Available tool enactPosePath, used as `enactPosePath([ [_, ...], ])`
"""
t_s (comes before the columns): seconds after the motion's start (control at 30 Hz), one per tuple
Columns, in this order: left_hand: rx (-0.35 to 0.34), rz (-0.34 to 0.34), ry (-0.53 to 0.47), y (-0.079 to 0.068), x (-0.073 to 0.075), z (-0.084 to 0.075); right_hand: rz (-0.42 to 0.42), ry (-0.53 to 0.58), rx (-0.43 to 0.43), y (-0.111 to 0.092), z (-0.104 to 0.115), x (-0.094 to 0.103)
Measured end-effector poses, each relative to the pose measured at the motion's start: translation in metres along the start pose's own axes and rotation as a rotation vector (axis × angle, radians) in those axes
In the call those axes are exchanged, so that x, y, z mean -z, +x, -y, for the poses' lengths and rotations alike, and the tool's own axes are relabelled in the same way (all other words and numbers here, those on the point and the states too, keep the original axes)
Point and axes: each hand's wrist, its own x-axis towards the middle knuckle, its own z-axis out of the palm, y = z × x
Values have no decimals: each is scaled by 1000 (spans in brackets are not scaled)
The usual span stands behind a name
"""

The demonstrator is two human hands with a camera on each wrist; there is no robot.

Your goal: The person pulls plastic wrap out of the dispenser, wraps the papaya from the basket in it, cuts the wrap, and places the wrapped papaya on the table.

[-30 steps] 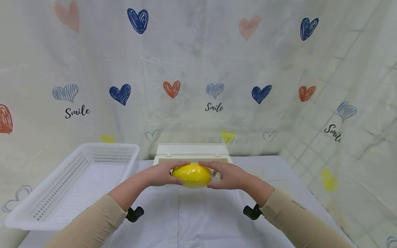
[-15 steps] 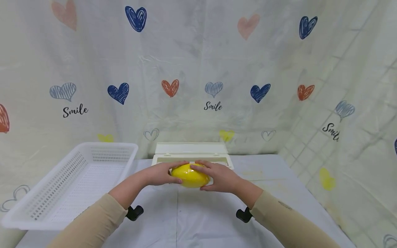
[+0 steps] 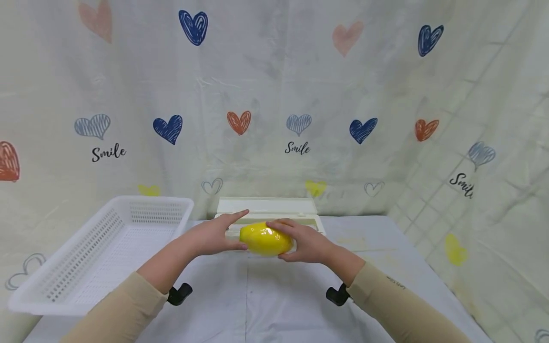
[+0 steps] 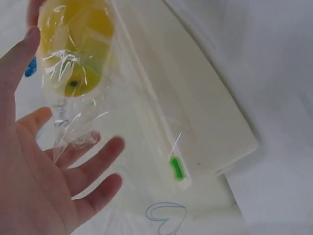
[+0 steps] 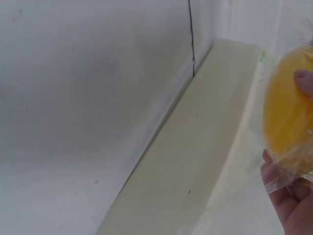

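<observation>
A yellow oval fruit (image 3: 262, 239) with a dark spot at one end (image 4: 74, 84) is wrapped in glossy clear plastic film. My right hand (image 3: 306, 244) grips it from the right, with fingers over the top and thumb below. My left hand (image 3: 209, 237) is at its left end, fingers spread. In the left wrist view that hand (image 4: 46, 181) has its palm and fingers apart from the fruit, near a loose crumpled tail of film (image 4: 80, 125). Behind the fruit stands a long white box (image 3: 266, 206) with its lid raised; a small green piece (image 4: 176, 168) shows on it.
A large white perforated plastic basket (image 3: 187, 209) stands on the left of the table. A white cloth (image 3: 283, 295) covers the table. Close behind the box hangs a curtain (image 3: 257, 162) printed with hearts, which continues along the right side.
The left hand has come off the fruit, opening and drawing slightly left. Over the last second, the right hand has shifted left and its fingers have closed further round the fruit.
</observation>
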Motion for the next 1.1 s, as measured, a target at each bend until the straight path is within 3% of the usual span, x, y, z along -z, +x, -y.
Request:
enactPosePath([
  [0.13,-103,-109,145,-1,-10,-1,15,80,-33,4,-2,2],
  [0.27,-193,-149,210,2,-23,-1,14,134,-45,7,-5,3],
  [0.5,-209,-178,145,8,-34,4,30,151,-82,7,-5,5],
  [0.67,-192,-186,96,12,-33,7,-76,-13,-56,3,-6,8],
  [0.87,-187,-189,43,12,-29,8,-244,-265,51,-1,-12,4],
  [1.1,-211,-190,27,15,-24,7,-334,-368,110,-5,-12,0],
])
